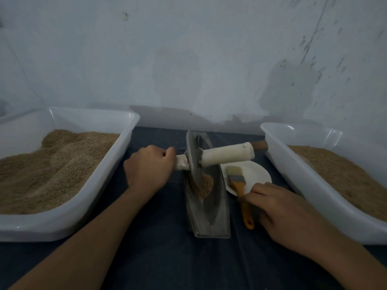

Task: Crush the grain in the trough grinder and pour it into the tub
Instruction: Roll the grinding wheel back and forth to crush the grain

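Two white plastic tubs flank the work on a bench covered in dark blue cloth (159, 258). The left tub (129, 122) sits at the bench's left edge and holds heaped tan grain (56, 166); the right tub (272, 130), at the right edge, holds a lower layer of similar grain (339, 174). Both tubs are cut off by the picture's sides, so their outer walls cannot be seen.

Between them, near the middle of the bench, stands the metal trough grinder (211, 225), running from the back edge toward the person. A small pile of brown grain (204, 184) lies in its channel, just in front of the upright grinding wheel (193, 162). The wheel's axle handle (226, 156), wrapped in pale cloth, crosses the trough; its bare wooden end (259, 145) reaches nearly to the right tub's wall.

The left hand (149, 170) has its fingers curled tight around the left end of the axle handle, hiding most of that end. The right hand (280, 208) rests on the yellow handle of a brush (243, 197), fingers bent over it; whether they actually grasp it is hard to tell from this angle. The brush's bristles lie on a white plate (259, 174) beside the trough, partly hidden behind it.

No label, brand or writing can be read anywhere. The scuffed pale wall (188, 59) behind the bench is dim and blurred.
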Available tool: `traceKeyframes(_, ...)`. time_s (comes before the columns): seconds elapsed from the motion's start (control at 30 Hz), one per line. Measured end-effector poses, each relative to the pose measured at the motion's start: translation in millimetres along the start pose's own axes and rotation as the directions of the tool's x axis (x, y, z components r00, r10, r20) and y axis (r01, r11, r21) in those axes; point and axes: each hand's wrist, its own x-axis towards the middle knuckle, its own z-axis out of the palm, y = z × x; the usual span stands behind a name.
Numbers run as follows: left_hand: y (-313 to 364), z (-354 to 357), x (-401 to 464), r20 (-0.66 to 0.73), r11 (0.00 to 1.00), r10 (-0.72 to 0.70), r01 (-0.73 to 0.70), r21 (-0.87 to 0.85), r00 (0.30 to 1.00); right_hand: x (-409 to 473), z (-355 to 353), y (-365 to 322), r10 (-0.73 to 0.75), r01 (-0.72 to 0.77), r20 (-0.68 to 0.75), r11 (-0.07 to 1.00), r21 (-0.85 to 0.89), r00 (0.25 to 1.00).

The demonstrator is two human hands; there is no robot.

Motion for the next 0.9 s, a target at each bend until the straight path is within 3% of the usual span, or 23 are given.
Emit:
traceKeyframes(0.07,1.7,-1.8,0.6,-0.008,0.999,0.03,-0.03,0.033,1.0,0.6,-13.6,-6.8,-0.008,0.014,-0.157,0.999,0.034,0.987)
traceKeyframes(0.17,7.9,-5.3,-2.0,-0.045,0.989,0.101,-0.095,0.117,0.994,20.7,-27.9,-20.2,-0.006,0.136,-0.582,0.975,0.178,0.813)
traceKeyframes(0.23,14.2,-7.7,-5.9,-0.078,0.977,0.152,-0.138,0.165,0.985,51.7,-32.7,-23.5,0.039,0.095,-0.649,0.981,0.17,0.759)
traceKeyframes(0.4,17.2,-7.9,-12.9,-0.146,0.957,0.246,-0.217,0.191,0.958,120.6,-5.8,-3.8,0.199,-0.195,-0.338,0.98,0.048,0.92)
traceKeyframes(0.57,12.9,4.6,17.2,0.095,0.911,0.206,-0.226,0.345,0.974,156.7,18.4,21.4,0.271,-0.284,-0.32,0.959,0.008,0.908)
traceKeyframes(0.7,16.7,15.8,51.1,0.193,0.905,0.174,-0.235,0.356,0.965,193.4,9.8,33.5,0.329,-0.327,-0.05,0.944,0.053,0.943)
traceKeyframes(0.8,23.5,17.9,67.6,0.221,0.923,0.136,-0.205,0.326,0.966,204.1,9.1,39.0,0.324,-0.326,0.047,0.944,0.055,0.945)
traceKeyframes(0.87,26.5,11.9,65.4,0.23,0.893,0.179,-0.256,0.37,0.957,197.6,5.6,34.9,0.351,-0.359,0.1,0.93,0.074,0.931)
traceKeyframes(0.9,27.1,8.5,59.0,0.244,0.829,0.277,-0.36,0.428,0.929,189.7,2.8,30.5,0.364,-0.373,0.118,0.925,0.071,0.924)
